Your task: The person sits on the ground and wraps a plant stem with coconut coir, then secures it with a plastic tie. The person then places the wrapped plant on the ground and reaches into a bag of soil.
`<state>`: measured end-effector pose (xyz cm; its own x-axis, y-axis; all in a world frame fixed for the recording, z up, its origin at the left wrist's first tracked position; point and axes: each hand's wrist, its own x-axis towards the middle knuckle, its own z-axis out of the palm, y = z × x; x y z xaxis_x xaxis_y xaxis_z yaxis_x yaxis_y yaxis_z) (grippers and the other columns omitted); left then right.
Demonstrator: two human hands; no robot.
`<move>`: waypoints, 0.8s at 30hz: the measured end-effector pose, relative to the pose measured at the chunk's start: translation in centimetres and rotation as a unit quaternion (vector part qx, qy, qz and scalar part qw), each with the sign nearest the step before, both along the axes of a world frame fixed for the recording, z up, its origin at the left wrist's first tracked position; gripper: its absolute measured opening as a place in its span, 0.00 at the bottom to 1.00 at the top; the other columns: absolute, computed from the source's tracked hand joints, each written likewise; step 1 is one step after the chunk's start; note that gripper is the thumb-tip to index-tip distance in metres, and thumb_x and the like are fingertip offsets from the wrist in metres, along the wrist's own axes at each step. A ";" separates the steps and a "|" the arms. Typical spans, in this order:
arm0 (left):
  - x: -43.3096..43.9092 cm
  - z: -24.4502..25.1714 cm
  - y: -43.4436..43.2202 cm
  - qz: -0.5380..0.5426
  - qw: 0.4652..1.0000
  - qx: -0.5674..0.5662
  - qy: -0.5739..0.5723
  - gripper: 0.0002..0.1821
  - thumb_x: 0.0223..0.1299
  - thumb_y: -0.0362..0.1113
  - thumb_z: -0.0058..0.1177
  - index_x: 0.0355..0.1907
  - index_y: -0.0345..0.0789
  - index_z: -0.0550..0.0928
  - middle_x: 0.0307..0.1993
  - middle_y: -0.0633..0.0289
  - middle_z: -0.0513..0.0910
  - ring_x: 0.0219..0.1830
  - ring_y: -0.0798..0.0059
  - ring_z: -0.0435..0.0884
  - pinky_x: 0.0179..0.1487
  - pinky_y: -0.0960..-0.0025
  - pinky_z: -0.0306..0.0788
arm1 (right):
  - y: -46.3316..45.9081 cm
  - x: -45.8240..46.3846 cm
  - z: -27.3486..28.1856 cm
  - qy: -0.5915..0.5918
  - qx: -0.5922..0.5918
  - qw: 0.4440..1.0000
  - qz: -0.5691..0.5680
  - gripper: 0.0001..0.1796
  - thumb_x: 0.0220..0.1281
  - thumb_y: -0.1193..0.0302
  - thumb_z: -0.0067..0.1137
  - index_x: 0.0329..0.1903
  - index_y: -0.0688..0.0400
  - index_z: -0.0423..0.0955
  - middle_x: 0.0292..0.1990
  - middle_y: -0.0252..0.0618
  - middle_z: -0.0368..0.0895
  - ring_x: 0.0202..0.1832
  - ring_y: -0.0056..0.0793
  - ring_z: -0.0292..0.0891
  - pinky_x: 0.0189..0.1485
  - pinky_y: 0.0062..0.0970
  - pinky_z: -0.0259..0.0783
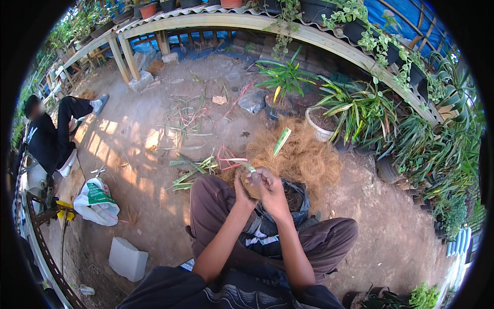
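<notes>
Both of my hands are together above my crossed legs. My left hand supports a small ball of brown fibre. With its fingers bent, my right hand touches the ball's top, where a pale leaf piece sticks out; which fingers grip it I cannot tell. Pink plastic twine lies just beyond. A black plastic bag with dark material inside sits between my legs. Past it spreads a heap of brown fibre, with a cut green leaf piece on top.
Cut leaves lie left of the heap. A white sack and a pale block stand on the left. Potted plants line the right, beneath a curved bench. Another person sits at the far left.
</notes>
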<state>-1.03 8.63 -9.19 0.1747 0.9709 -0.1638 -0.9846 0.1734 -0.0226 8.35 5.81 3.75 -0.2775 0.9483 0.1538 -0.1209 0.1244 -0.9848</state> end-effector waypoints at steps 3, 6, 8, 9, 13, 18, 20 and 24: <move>-0.7 -1.1 -0.1 -0.034 0.998 0.035 -0.044 0.30 0.69 0.68 0.40 0.38 0.43 0.80 0.18 0.68 0.76 0.22 0.77 0.79 0.31 0.69 0.75 | -1.3 0.6 -1.4 0.024 -0.010 0.999 0.018 0.12 0.81 0.70 0.49 0.44 0.65 0.77 0.39 0.34 0.81 0.44 0.19 0.78 0.52 0.24 0.73; -1.4 -1.3 -0.1 -0.099 0.974 0.198 -0.058 0.38 0.66 0.72 0.35 0.53 0.39 0.81 0.36 0.55 0.87 0.32 0.62 0.85 0.36 0.57 0.80 | -1.9 1.5 -2.9 0.092 -0.059 0.993 -0.039 0.11 0.81 0.67 0.49 0.45 0.62 0.74 0.35 0.31 0.75 0.39 0.19 0.74 0.51 0.26 0.74; -1.5 -1.1 -0.1 -0.046 0.999 0.011 0.025 0.38 0.66 0.70 0.36 0.59 0.39 0.79 0.48 0.51 0.84 0.44 0.54 0.85 0.43 0.48 0.81 | -2.0 2.5 -3.8 0.182 -0.111 0.975 -0.066 0.10 0.81 0.64 0.51 0.45 0.58 0.72 0.32 0.28 0.69 0.35 0.19 0.69 0.47 0.26 0.74; -1.4 -1.0 0.0 -0.029 0.996 -0.036 0.072 0.39 0.66 0.70 0.37 0.62 0.40 0.77 0.53 0.50 0.83 0.49 0.50 0.85 0.47 0.43 0.82 | -2.2 3.0 -4.1 0.221 -0.124 0.965 -0.070 0.10 0.80 0.63 0.52 0.45 0.57 0.72 0.32 0.28 0.69 0.35 0.19 0.69 0.45 0.25 0.73; -1.4 -0.8 -0.5 0.010 0.996 -0.067 0.053 0.40 0.64 0.67 0.43 0.68 0.40 0.74 0.65 0.50 0.77 0.63 0.44 0.78 0.61 0.37 0.76 | -2.7 4.7 -4.8 0.304 -0.159 0.935 -0.095 0.11 0.78 0.59 0.55 0.46 0.53 0.71 0.32 0.25 0.68 0.36 0.19 0.68 0.38 0.21 0.68; -2.0 -0.9 -1.5 0.001 1.000 -0.022 0.011 0.44 0.60 0.71 0.50 0.71 0.43 0.72 0.69 0.50 0.73 0.67 0.44 0.73 0.67 0.35 0.70 | -2.4 6.8 -5.7 0.378 -0.190 0.898 -0.123 0.09 0.79 0.60 0.54 0.48 0.51 0.72 0.30 0.21 0.65 0.33 0.16 0.66 0.37 0.18 0.66; -2.2 -0.9 -1.8 -0.005 1.000 -0.011 -0.005 0.43 0.61 0.69 0.49 0.71 0.42 0.72 0.69 0.50 0.73 0.67 0.43 0.74 0.67 0.34 0.70 | -1.7 7.6 -6.5 0.410 -0.209 0.879 -0.129 0.09 0.79 0.62 0.53 0.51 0.51 0.73 0.29 0.20 0.64 0.32 0.13 0.64 0.35 0.18 0.65; -2.2 -0.9 -2.4 -0.007 1.000 -0.022 -0.008 0.42 0.63 0.67 0.46 0.71 0.40 0.72 0.69 0.48 0.73 0.66 0.41 0.75 0.65 0.33 0.72 | -0.6 8.1 -8.4 0.498 -0.231 0.829 -0.101 0.12 0.81 0.61 0.49 0.56 0.52 0.75 0.26 0.22 0.65 0.29 0.16 0.67 0.36 0.21 0.69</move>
